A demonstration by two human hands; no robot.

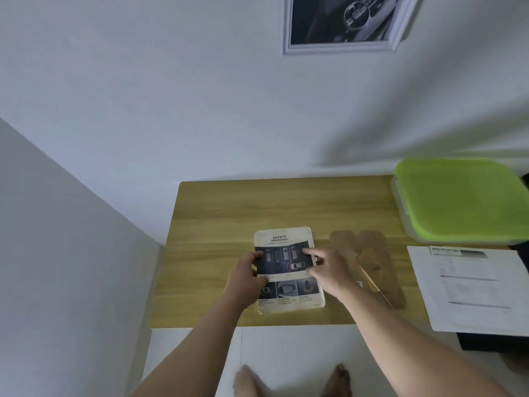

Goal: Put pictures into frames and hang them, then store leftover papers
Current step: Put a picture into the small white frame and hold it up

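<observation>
A printed page headed SAFETY (286, 240), with car pictures, lies on what looks like a stack of papers on the wooden tabletop (217, 213). My left hand (246, 275) grips the page's left edge with curled fingers. My right hand (326, 266) pinches its right edge, thumb underneath. A white-framed dark picture (343, 21) hangs on the wall above. A second printed sheet (469, 287) lies at the right.
A clear plastic box with a green lid (458, 199) sits at the back right of the table. A brown cardboard backing piece (372, 270) lies just right of the page. A white wall closes the left side. My bare feet (292, 381) stand on the white floor.
</observation>
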